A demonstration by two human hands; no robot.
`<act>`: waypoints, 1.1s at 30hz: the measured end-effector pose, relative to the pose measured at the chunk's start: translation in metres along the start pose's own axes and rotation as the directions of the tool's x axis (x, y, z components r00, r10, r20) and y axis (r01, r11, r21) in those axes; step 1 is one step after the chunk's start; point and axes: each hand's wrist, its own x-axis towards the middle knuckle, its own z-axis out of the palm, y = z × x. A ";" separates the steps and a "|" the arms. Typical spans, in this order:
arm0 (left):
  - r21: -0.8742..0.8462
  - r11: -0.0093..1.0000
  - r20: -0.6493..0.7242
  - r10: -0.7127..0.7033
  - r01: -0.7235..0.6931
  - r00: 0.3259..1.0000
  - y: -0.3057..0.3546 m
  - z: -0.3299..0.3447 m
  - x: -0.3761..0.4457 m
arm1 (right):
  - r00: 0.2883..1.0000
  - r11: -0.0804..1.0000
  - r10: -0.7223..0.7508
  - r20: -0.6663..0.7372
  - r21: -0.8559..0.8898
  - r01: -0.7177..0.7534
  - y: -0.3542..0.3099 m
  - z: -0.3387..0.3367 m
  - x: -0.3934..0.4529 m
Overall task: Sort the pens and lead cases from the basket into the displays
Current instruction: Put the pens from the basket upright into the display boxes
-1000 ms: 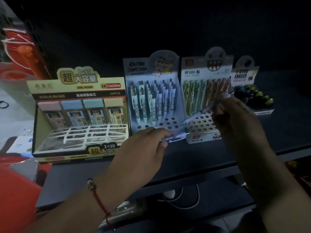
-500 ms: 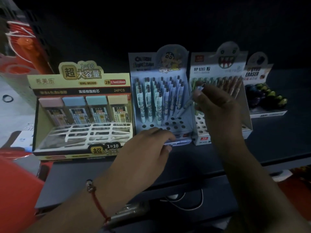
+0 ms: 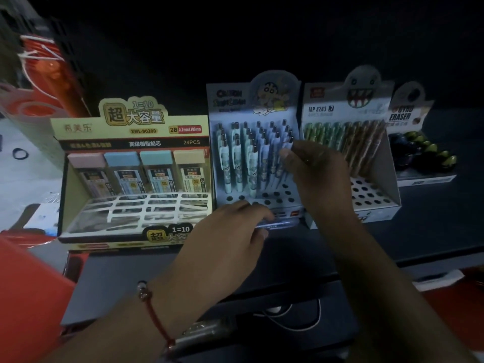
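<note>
My right hand point(image 3: 315, 169) pinches a pale blue pen point(image 3: 284, 155) by its upper end, holding it nearly upright over the right side of the blue cartoon pen display point(image 3: 235, 100), whose rows hold several matching pens. My left hand point(image 3: 230, 237) rests low in front of that display, fingers closed on another blue pen point(image 3: 281, 223) lying flat at the display's front edge. To the left stands the yellow lead case display point(image 3: 131, 132) with several pastel-capped lead cases. Right of the blue one is the ghost-topped pen display point(image 3: 340, 106) with green and brown pens.
An eraser display point(image 3: 419, 163) with dark and green erasers stands at the far right. All displays sit on a dark shelf point(image 3: 432, 221). Red packaging point(image 3: 23, 297) lies at the lower left, and a white cable point(image 3: 296, 314) runs below the shelf edge.
My right hand carried its pen leftward from the ghost display to the blue cartoon display and tipped it upright. My left hand stayed put with its pen.
</note>
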 end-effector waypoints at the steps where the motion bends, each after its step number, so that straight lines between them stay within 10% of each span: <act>1: 0.001 1.000 0.002 0.003 -0.003 1.000 0.001 0.001 0.000 | 1.000 1.000 0.004 -0.010 -0.029 -0.005 0.000 0.000 0.000; 13: 0.014 1.000 0.015 -0.003 0.002 1.000 0.014 0.002 -0.008 | 0.998 0.993 0.067 0.001 -0.099 -0.067 0.000 0.008 -0.005; 19: -0.001 1.000 -0.020 -0.009 0.009 1.000 0.015 -0.002 -0.004 | 0.959 0.971 0.176 0.224 0.122 -0.207 -0.010 -0.031 -0.027; 24: -0.005 1.000 -0.028 0.003 -0.003 1.000 0.019 -0.002 -0.004 | 0.780 0.867 0.200 0.593 0.263 -0.422 -0.010 -0.070 -0.049; 33: -0.057 0.995 -0.041 0.076 -0.078 0.996 0.035 0.001 -0.009 | 0.836 0.694 0.320 0.446 0.490 -0.527 -0.004 -0.081 -0.075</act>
